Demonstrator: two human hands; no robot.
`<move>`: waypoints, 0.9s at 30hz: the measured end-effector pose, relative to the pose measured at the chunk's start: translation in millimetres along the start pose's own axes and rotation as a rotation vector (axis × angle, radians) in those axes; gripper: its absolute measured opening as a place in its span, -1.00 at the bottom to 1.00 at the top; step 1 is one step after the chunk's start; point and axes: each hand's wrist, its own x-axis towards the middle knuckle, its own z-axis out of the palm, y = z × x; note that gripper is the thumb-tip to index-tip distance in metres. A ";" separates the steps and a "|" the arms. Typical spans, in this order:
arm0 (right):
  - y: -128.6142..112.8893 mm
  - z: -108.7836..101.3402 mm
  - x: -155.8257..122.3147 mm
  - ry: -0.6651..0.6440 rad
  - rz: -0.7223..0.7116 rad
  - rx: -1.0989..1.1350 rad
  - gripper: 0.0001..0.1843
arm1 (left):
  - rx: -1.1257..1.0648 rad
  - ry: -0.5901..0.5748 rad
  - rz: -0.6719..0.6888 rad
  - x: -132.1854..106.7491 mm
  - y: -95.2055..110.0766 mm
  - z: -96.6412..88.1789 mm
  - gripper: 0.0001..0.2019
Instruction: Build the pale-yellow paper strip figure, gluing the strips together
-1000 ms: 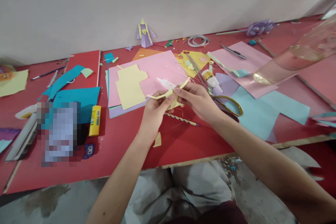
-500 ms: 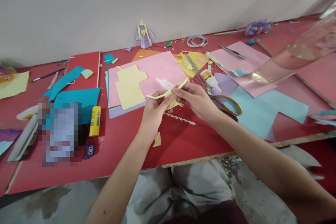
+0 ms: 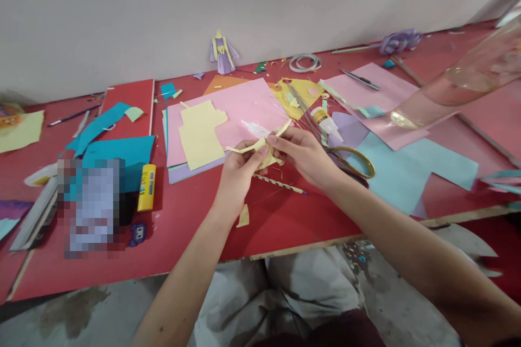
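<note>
Between my two hands is a small piece of folded yellow paper (image 3: 268, 160) with narrow strips sticking out to either side. My left hand (image 3: 240, 173) pinches it from the left, thumb on top. From the right, my right hand (image 3: 303, 154) grips the same piece with thumb and fingertips, close to the other hand. Just below them a striped pencil (image 3: 280, 183) lies on the red table (image 3: 293, 227). Beside the right wrist are the gold handles of scissors (image 3: 354, 162). A yellow paper scrap (image 3: 243, 217) lies near my left forearm.
Stacked pink paper (image 3: 244, 103) carries a cut yellow sheet (image 3: 201, 141). A glue bottle (image 3: 328, 123) and light blue paper (image 3: 399, 173) lie right. Left are a glue stick (image 3: 147, 188) and teal paper (image 3: 126, 157). A paper doll (image 3: 223, 54) leans on the wall; a clear bottle (image 3: 448, 92) intrudes right.
</note>
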 end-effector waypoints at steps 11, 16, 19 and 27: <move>-1.7 0.7 -0.6 0.006 0.016 -0.016 -0.71 | -0.015 -0.001 0.008 0.2 -1.2 0.3 -0.77; -1.7 0.7 -0.8 -0.011 0.002 -0.019 -0.72 | -0.021 -0.004 -0.008 -0.6 1.5 1.1 -0.78; -4.3 1.8 -2.1 -0.001 -0.018 -0.039 -0.72 | -0.011 -0.016 -0.003 -1.4 2.8 2.1 -0.81; -16.5 4.7 -11.3 0.002 -0.086 -0.230 -0.74 | 0.246 -0.053 0.031 -8.5 -0.5 6.4 -0.74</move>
